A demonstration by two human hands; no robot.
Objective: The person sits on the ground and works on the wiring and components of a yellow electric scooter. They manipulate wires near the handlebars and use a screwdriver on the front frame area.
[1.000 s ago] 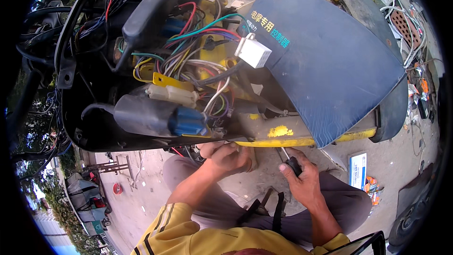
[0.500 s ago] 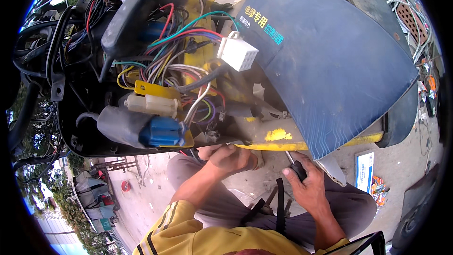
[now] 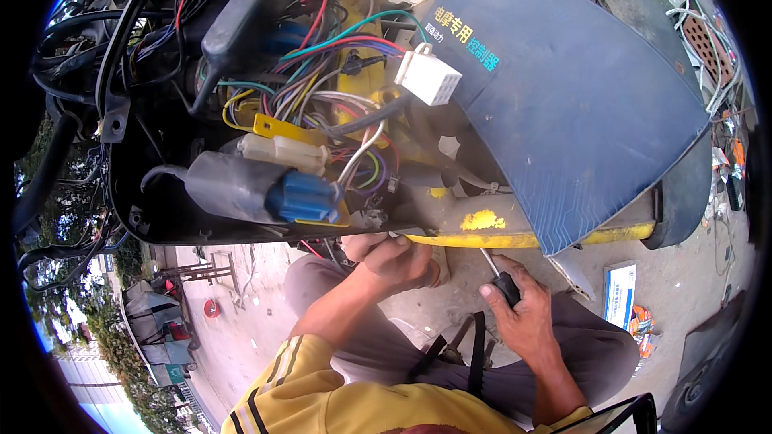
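Observation:
My right hand [image 3: 527, 309] is closed around the dark handle of a screwdriver [image 3: 505, 286]. Its metal shaft points up to the lower edge of the yellow frame [image 3: 539, 239]. My left hand [image 3: 392, 264] is closed, fingers curled against the underside of the frame, and what they hold is hidden. Above the hands lies an open black vehicle body [image 3: 201, 233] with bundled wires [image 3: 310, 84]. A white multi-pin plug [image 3: 430, 75] stands out of the bundle. Lower down are a cream plug [image 3: 281, 151] and a blue connector [image 3: 302, 197] in a dark rubber cover.
A dark blue cardboard sheet [image 3: 579, 104] covers the frame's right side. On the ground at the right lie a blue-and-white box [image 3: 620, 293] and orange wrappers [image 3: 642, 325]. A perforated red brick [image 3: 704, 48] and white cables are at the far right. Black straps [image 3: 477, 354] hang between my knees.
The vehicle body, wires and plugs sit slightly farther right in the picture. Both hands stay almost in place, the right still gripping the screwdriver.

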